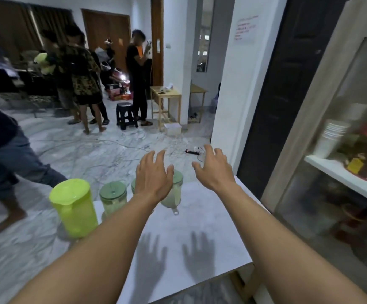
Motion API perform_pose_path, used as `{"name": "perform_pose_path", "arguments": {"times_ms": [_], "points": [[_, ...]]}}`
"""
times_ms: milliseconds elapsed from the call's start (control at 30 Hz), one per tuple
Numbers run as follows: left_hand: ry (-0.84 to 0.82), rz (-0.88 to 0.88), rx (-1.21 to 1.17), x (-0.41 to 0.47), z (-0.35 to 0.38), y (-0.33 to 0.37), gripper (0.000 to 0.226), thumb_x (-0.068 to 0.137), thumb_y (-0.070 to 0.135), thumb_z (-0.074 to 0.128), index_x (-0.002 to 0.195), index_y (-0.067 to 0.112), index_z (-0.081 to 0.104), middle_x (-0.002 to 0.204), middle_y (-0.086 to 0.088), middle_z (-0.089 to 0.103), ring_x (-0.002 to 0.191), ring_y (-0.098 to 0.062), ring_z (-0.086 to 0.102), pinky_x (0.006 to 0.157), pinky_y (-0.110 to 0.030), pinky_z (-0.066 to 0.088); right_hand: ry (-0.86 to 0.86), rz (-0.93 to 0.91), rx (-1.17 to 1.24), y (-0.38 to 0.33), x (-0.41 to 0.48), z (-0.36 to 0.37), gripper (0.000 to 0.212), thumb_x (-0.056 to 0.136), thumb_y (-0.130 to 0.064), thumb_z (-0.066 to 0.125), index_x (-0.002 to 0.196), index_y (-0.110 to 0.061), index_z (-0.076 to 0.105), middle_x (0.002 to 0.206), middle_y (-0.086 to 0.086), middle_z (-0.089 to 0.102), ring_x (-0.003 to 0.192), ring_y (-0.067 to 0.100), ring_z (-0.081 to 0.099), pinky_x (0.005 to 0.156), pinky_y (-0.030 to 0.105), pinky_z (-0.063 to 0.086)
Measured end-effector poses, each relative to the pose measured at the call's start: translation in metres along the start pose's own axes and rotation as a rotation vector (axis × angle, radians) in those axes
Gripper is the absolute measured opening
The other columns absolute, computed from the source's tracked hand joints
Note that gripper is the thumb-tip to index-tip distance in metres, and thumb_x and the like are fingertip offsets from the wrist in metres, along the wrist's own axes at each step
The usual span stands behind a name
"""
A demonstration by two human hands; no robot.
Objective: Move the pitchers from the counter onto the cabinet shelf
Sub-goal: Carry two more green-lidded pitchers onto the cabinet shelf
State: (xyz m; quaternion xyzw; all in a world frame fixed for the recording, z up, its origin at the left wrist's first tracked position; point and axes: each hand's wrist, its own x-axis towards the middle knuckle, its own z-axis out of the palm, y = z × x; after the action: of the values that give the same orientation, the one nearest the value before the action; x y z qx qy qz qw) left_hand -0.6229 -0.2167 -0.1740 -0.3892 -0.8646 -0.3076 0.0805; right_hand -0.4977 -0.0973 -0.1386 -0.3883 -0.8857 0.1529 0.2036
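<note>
Neither grip has anything in it: my left hand (154, 178) and my right hand (214, 170) both hang palm-down over the white surface (200, 233), fingers spread, touching nothing.

The pitchers are all on the surface, in a row along its far left edge. A bright yellow-green pitcher (72, 209) stands nearest on the left, a pale green-lidded pitcher (113, 197) just right of it, and my left hand covers much of two more; I can only make out the rightmost pitcher (173, 194) by its lid and lower body, and a sliver of another lid behind my wrist. The cabinet shelf (344, 178) is to the right behind glass, already crowded with a stack of white cups (331, 139) and red items.

What worries me is that edge. The yellow-green pitcher looks to sit right at the surface's corner, so a sideways brush from my forearm could send it to the floor. My left hand blocks my own view of the pitchers beneath it, so I would be closing blind and might catch a lid instead of a body. People are moving close on the left, and the shelf's clutter leaves little landing room. I cannot tell whether the cabinet's glass is open.
</note>
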Motion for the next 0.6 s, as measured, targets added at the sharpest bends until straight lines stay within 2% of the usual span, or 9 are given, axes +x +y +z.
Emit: {"name": "perform_pose_path", "arguments": {"times_ms": [67, 233, 367, 500, 600], "points": [[-0.004, -0.059, -0.008, 0.002, 0.015, -0.016, 0.056, 0.097, 0.041, 0.043, 0.148, 0.019, 0.034, 0.152, -0.012, 0.035, 0.141, -0.031, 0.029, 0.113, -0.049, 0.029, -0.054, -0.011, 0.019, 0.003, 0.014, 0.027, 0.062, 0.097, -0.043, 0.049, 0.150, -0.019, 0.029, 0.147, 0.015, 0.038, 0.134, 0.038, 0.039, 0.103, 0.055, 0.041], [-0.041, -0.295, -0.084, 0.008, 0.057, -0.052, 0.055, 0.089, 0.021, 0.055, 0.141, 0.018, 0.039, 0.142, -0.011, 0.040, 0.127, -0.033, 0.041, 0.101, -0.044, 0.039, -0.171, -0.043, 0.094, 0.019, 0.048, 0.091, 0.055, 0.099, -0.036, 0.051, 0.148, -0.018, 0.032, 0.147, 0.011, 0.040, 0.131, 0.035, 0.044, 0.102, 0.053, 0.042], [-0.022, -0.466, -0.116, 0.015, 0.091, -0.076, 0.056, 0.087, 0.022, 0.061, 0.138, 0.014, 0.039, 0.140, -0.014, 0.041, 0.126, -0.035, 0.041, 0.100, -0.044, 0.038, -0.230, -0.062, 0.135, 0.033, 0.069, 0.140, 0.052, 0.098, -0.032, 0.051, 0.145, -0.017, 0.035, 0.143, 0.012, 0.045, 0.126, 0.034, 0.047, 0.099, 0.050, 0.044], [0.001, -0.613, -0.161, 0.016, 0.133, -0.103, 0.065, 0.084, 0.019, 0.065, 0.141, 0.009, 0.034, 0.144, -0.016, 0.038, 0.130, -0.035, 0.038, 0.106, -0.045, 0.036, -0.318, -0.043, 0.186, 0.046, 0.077, 0.198, 0.059, 0.097, -0.028, 0.056, 0.148, -0.015, 0.029, 0.144, 0.013, 0.040, 0.127, 0.035, 0.047, 0.099, 0.048, 0.045], [0.011, -0.706, -0.206, 0.018, 0.157, -0.116, 0.069, 0.085, 0.023, 0.067, 0.142, 0.009, 0.033, 0.145, -0.015, 0.039, 0.132, -0.034, 0.038, 0.103, -0.042, 0.035, -0.307, 0.004, 0.265, 0.056, 0.077, 0.231, 0.063, 0.095, -0.025, 0.058, 0.149, -0.017, 0.026, 0.146, 0.012, 0.038, 0.128, 0.035, 0.047, 0.099, 0.050, 0.047]]}}
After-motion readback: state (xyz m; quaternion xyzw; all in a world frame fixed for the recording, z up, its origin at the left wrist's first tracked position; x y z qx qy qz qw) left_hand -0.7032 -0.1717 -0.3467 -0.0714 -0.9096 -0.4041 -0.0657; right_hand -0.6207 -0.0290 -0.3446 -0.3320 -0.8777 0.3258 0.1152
